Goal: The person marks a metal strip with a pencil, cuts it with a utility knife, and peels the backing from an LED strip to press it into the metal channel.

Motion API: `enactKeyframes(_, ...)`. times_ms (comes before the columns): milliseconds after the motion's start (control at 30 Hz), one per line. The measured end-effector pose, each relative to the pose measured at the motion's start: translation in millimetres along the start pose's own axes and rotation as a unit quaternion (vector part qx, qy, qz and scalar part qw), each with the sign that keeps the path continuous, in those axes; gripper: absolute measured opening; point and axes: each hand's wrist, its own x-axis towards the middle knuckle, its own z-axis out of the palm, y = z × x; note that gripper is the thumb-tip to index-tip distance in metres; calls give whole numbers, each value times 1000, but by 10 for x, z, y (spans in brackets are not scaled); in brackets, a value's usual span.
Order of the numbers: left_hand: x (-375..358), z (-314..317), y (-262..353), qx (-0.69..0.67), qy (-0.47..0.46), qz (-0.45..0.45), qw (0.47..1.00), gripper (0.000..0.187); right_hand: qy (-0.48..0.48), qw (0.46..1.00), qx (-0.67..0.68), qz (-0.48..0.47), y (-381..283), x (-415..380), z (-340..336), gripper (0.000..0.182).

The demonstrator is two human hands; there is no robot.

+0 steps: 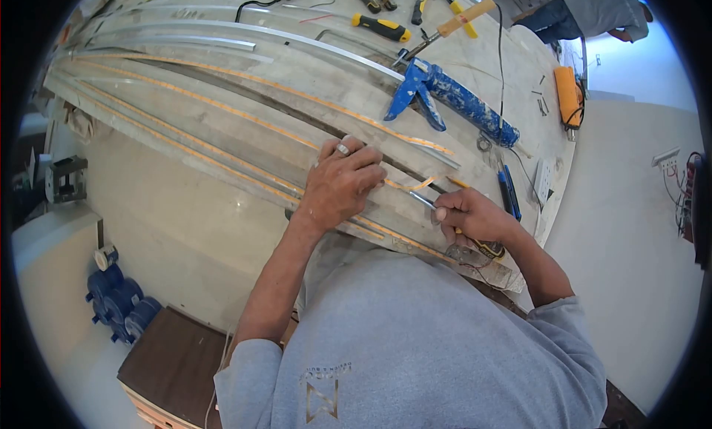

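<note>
Long metal profiles with orange-and-white strips run across the workbench. My left hand, with a ring on one finger, presses down on one strip with its fingers curled; what lies under them is hidden. My right hand is closed round a slim tool whose metal shaft points at the strip's loose, raised end. A pencil-like orange stick lies just above my right hand. Beneath that hand is a black and yellow tool, partly covered.
A blue caulking gun, a hammer, a yellow-black screwdriver and pliers lie at the back. To the right are a blue-black tool, a power strip and an orange tool. Another person stands beyond.
</note>
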Motion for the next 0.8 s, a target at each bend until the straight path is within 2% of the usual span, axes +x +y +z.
enactKeyframes(67, -9, 5, -4, 0, 1, -1, 1000, 16, -16, 1000, 10, -7, 92, 45, -46, 24)
enactKeyframes(133, -9, 10, -6, 1, 6, -4, 1000, 16, -52, 996, 38, -59, 183, 96, -92, 28)
enactKeyframes(267, -3, -13, 12, 1, -1, -8, 1000, 13, -57, 996, 31, -65, 184, 106, -99, 31)
enactKeyframes(367, -6, 4, 2, -9, -6, -14, 1000, 12, -38, 997, 19, -67, 192, 70, -42, 30)
enactKeyframes(433, -3, 8, -14, -15, -4, -16, 1000, 12, 41, 987, -109, -107, 104, 21, 23, 31)
enactKeyframes(533, -9, 21, 3, -16, -4, -12, 1000, 14, 68, 976, -146, -146, 119, 16, 46, 27)
enactKeyframes(567, -7, 24, 6, -10, -2, -14, 1000, 14, 69, 976, -145, -144, 73, 7, 31, 27)
enactKeyframes(633, -4, 21, 0, -5, 1, -15, 1000, 14, 25, 996, -76, -29, -65, -6, -5, 19)
enactKeyframes(667, -7, 19, -2, -4, -2, -14, 1000, 14, 25, 997, -75, -28, 9, 12, -3, 19)
enactKeyframes(733, -5, 12, -7, -2, -4, -12, 1000, 13, 95, 943, -217, -233, 186, 76, -12, 5)
enactKeyframes(800, -3, 6, -7, 2, -13, -15, 1000, 13, 109, 924, -261, -259, 211, 64, 6, 3)
